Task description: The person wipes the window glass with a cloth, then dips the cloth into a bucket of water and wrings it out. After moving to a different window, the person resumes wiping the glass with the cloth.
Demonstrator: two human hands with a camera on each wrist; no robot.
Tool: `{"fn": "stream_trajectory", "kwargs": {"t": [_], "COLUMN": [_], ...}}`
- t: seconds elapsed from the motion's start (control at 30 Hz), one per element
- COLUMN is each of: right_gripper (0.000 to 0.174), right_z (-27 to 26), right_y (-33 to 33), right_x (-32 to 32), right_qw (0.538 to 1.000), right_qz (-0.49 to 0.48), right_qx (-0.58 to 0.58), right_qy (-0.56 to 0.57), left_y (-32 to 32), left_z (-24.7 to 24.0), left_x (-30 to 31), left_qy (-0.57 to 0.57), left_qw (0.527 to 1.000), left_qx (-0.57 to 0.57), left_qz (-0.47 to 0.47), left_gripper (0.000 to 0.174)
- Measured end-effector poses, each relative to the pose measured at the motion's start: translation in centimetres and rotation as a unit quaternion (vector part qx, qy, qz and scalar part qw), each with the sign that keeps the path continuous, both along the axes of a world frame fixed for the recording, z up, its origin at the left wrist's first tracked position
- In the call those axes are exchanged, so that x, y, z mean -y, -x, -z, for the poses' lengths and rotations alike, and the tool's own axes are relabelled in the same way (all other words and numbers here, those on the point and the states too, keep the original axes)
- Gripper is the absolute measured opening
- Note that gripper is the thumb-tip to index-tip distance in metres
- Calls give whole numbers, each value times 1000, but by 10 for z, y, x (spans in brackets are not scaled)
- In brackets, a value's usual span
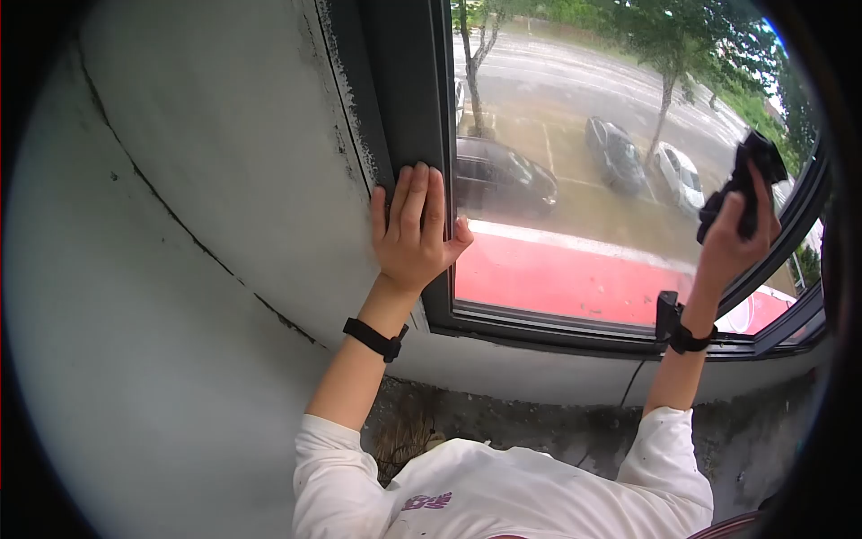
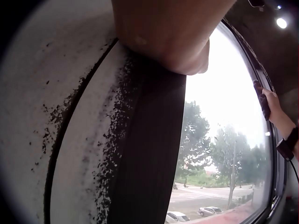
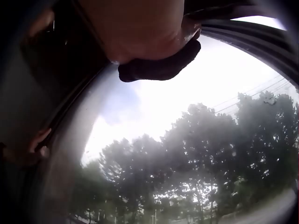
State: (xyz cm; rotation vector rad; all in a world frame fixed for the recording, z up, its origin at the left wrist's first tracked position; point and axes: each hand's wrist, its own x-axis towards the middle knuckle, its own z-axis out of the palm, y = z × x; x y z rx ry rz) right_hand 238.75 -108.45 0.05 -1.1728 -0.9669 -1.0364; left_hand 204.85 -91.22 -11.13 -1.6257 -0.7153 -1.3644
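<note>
High by the glass point(image 1: 575, 193), clutching a dark cloth point(image 1: 750, 171) in the curled fingers of the right hand point(image 1: 729, 244), bracing the left hand point(image 1: 415, 235) flat on the window frame point(image 1: 409, 99) well to its left; seemingly overstretched, risking a loosened grasp and a dropped cloth.

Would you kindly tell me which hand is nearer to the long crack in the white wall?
Left. The left hand lies flat on the window frame, right of the crack; the right hand grips a black cloth at the pane's far side.
</note>
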Motion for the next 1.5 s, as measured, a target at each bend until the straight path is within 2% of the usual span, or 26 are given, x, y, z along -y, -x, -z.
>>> {"fn": "stream_trajectory", "kwargs": {"t": [0.07,0.17,0.2,0.3,0.37,0.4,0.47,0.5,0.53,0.57,0.6,0.67,0.7,0.77,0.83,0.9,1.0,1.03,1.1,1.13,1.17,1.2,1.3,1.37,1.43,1.5], "right_gripper": [34,22,21,20,16,15,31,37,34,35,35,35,35,34,35,35,35,35,34,34,36,38,37,36,37,34], "right_z": [-7,55,80,133,138,122,87,66,50,28,17,12,21,55,100,143,159,157,120,101,69,46,21,31,58,101], "right_y": [59,120,126,97,79,38,10,7,10,21,35,68,83,116,129,119,74,48,23,18,20,22,40,78,114,134], "right_x": [-27,-59,-58,-39,-28,0,15,14,9,5,-5,-27,-40,-50,-55,-49,-19,-3,5,4,5,5,-19,-41,-50,-57], "right_qw": [983,948,942,941,935,928,960,986,999,985,985,999,993,980,973,975,965,961,987,989,956,951,973,993,994,981], "right_qz": [29,-23,-31,-10,-10,37,56,66,35,-58,-62,-4,60,38,32,42,82,117,140,58,-131,-106,-82,64,54,30], "right_qx": [179,307,312,305,325,327,217,135,-10,-161,-157,-26,101,180,220,202,226,206,77,-130,-236,-261,-178,-56,99,188], "right_qy": [34,78,118,146,143,175,165,77,18,-14,-27,-31,-17,71,69,84,104,144,25,-41,-120,-124,-119,-86,7,43], "left_y": [2,3,3,1,2,0,0,0,-1,-1,-1,-1,-1,-1,0,-2,1,0,0,1,1,1,3,3,3,3], "left_z": [-3,-2,-2,-3,-2,-2,-4,-3,-2,-1,0,-2,-3,0,-4,-3,-4,-4,-4,-5,-5,-3,-4,-3,-3,-2], "left_x": [-2,3,2,1,1,2,-1,-1,-2,-1,0,-3,-5,1,1,1,-1,-1,-2,-1,0,1,1,1,2,1], "left_qy": [-6,-4,3,7,6,4,3,0,-4,-3,2,3,-1,15,9,9,6,4,5,10,15,15,17,22,20,17], "left_qw": [1000,1000,1000,1000,1000,1000,1000,1000,1000,999,999,999,1000,999,1000,999,1000,1000,1000,999,999,999,999,999,999,999], "left_qx": [-20,-26,-23,-13,-12,-11,-11,-9,-6,-6,-5,-3,-4,2,-3,11,-1,0,1,-1,-3,-2,-12,-11,-14,-16], "left_qz": [0,-5,-2,6,10,14,23,24,27,36,32,32,27,28,25,33,21,23,28,33,38,37,44,41,40,42], "left_gripper": [65,66,66,66,66,65,65,64,64,64,64,64,63,62,60,59,59,59,59,59,59,59,60,59,59,59]}}
